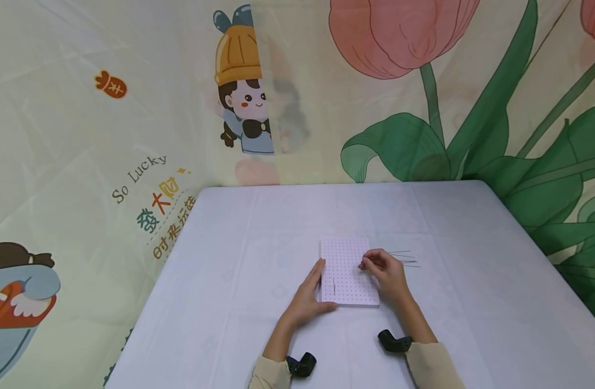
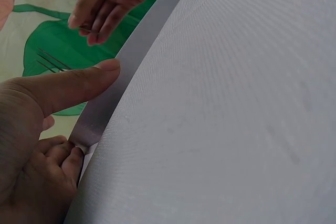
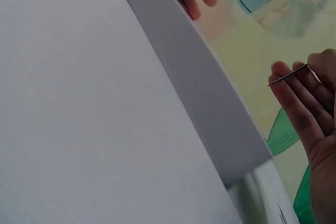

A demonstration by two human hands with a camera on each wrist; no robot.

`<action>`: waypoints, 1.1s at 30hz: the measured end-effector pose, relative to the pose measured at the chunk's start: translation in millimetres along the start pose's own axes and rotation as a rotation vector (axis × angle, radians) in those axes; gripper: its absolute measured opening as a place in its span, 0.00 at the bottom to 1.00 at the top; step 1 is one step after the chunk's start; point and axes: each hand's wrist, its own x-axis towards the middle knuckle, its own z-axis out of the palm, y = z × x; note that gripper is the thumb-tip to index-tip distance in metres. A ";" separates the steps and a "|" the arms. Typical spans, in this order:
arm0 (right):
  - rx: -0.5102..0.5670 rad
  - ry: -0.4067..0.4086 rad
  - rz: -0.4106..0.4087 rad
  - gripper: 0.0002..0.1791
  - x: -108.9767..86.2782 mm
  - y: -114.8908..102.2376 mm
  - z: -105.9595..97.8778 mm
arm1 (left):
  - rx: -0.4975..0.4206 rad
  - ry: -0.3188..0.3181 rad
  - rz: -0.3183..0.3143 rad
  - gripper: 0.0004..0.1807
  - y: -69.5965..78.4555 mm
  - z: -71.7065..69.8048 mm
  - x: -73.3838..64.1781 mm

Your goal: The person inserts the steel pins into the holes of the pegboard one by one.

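A white pegboard [image 1: 348,275] with rows of small holes lies on the table. One thin pin [image 1: 334,286] stands in it, towards the near left. My left hand [image 1: 304,297] rests at the near left corner, the fingers along the left side and the straight thumb [image 2: 79,85] against the near side. My right hand [image 1: 386,270] is over the board's right edge. Between its thumb and fingertips it pinches a thin, dark metal pin [image 3: 287,75], its tip pointing out past the fingers.
Several loose thin pins [image 1: 409,262] lie just right of the board, partly behind the right hand. A white cloth [image 1: 229,281] covers the table. Printed fabric [image 1: 307,108] hangs behind the far edge. Each wrist wears a black camera [image 1: 301,365].
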 end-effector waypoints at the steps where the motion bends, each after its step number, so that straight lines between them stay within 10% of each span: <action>1: 0.013 -0.011 -0.004 0.06 -0.8 -3.5 4.5 | 0.000 -0.001 0.002 0.59 0.0 -0.1 0.1; 13: 0.063 -0.209 -0.219 0.08 -5.5 -38.8 39.2 | -0.004 0.000 0.033 0.58 -1.3 -0.8 -0.6; 33: 0.078 -0.281 -0.211 0.08 -6.3 -39.7 45.3 | -0.007 -0.004 0.055 0.57 -2.0 -1.0 -0.3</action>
